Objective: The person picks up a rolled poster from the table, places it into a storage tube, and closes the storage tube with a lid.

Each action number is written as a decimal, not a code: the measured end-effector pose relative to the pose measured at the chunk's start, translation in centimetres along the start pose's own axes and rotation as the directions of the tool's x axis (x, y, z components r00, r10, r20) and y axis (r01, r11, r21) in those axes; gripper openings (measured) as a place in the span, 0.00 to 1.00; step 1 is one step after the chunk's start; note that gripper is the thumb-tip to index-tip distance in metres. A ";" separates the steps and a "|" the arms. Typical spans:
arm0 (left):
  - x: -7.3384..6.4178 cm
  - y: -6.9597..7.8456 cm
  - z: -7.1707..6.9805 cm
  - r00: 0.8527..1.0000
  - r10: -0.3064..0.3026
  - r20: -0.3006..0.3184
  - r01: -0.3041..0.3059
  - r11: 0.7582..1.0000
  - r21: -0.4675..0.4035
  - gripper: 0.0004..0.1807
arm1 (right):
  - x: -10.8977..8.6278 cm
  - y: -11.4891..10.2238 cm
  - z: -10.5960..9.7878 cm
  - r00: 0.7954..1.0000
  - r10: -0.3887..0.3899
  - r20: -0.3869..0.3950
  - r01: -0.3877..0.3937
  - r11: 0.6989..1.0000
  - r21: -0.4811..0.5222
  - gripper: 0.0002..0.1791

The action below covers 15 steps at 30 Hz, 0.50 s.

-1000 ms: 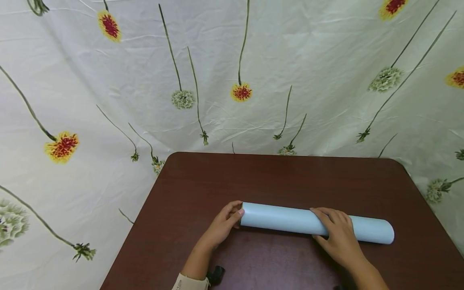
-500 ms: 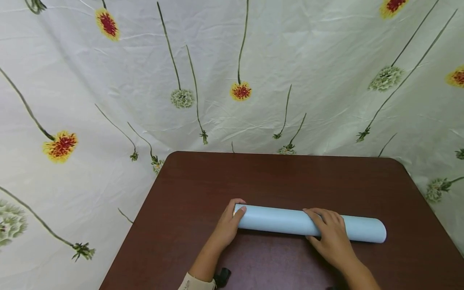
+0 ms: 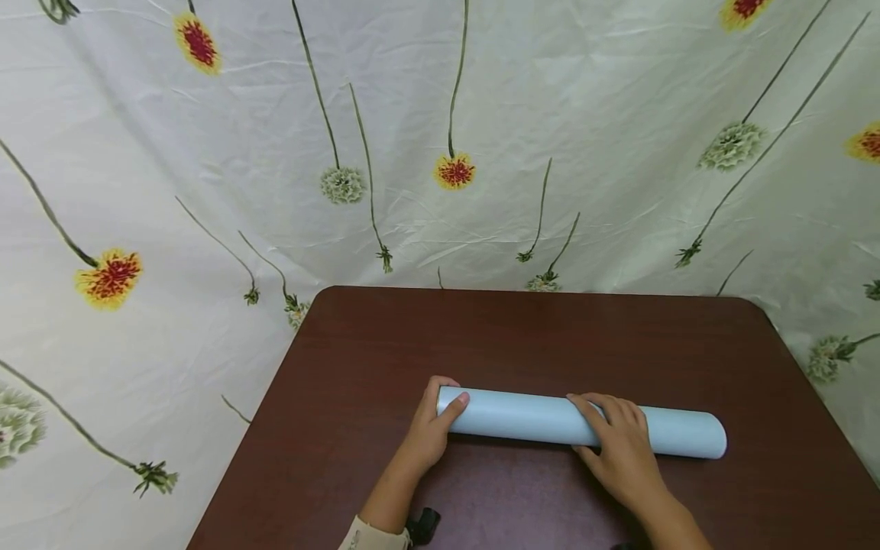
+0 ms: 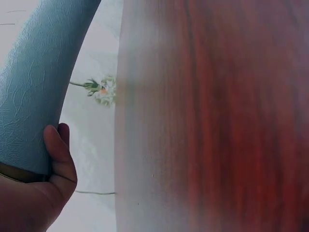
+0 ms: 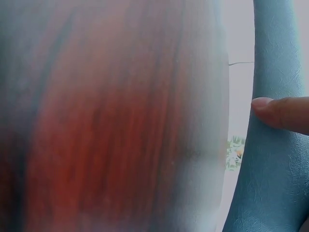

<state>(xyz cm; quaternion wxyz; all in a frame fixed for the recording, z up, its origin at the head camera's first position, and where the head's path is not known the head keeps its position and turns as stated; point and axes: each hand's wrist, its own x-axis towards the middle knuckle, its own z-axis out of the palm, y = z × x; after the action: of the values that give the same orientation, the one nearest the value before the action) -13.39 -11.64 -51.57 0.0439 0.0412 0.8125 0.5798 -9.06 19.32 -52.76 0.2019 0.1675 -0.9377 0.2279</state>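
Observation:
A long light blue roll (image 3: 522, 415) with a finely creased surface lies crosswise over the table, its right end slightly nearer me. My left hand (image 3: 428, 431) grips its left end, thumb on the near side and fingers round the far side. The left wrist view shows the thumb pressed along the roll (image 4: 38, 87) close to its dark-edged end. Right of the roll's middle, my right hand (image 3: 622, 451) holds it from above, with fingers over the top and thumb at the near side. In the right wrist view the thumb (image 5: 277, 112) lies across the roll.
The dark red-brown wooden table (image 3: 536, 336) has rounded far corners. Behind and beside it hangs a white cloth (image 3: 399, 130) printed with flowers. A small black device (image 3: 423, 527) sits at my left wrist, by the beige sleeve (image 3: 374, 535).
The roll has shifted a little to the left, with my right hand moving along with it. My left hand has gone from touching the left end to gripping round it.

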 end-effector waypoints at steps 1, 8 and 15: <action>0.0 0.0 0.0 1.000 -0.002 -0.001 0.002 1.000 -0.003 0.19 | 0.0 0.0 0.1 1.000 0.000 -0.001 0.000 1.000 0.000 0.53; -0.2 0.0 0.1 1.000 0.002 -0.005 -0.002 0.999 -0.034 0.20 | 0.0 -0.1 0.2 1.000 -0.001 -0.004 0.001 1.000 -0.006 0.53; -0.2 0.2 0.0 1.000 0.008 -0.004 -0.009 0.999 -0.046 0.17 | 0.1 -0.4 0.2 1.000 -0.011 -0.020 0.011 1.000 -0.008 0.54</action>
<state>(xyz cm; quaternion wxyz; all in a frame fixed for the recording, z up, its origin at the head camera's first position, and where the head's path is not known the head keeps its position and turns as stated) -13.18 -11.59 -51.40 0.0409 0.0426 0.7988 0.5987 -9.07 18.88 -52.73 0.2130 0.1696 -0.9356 0.2248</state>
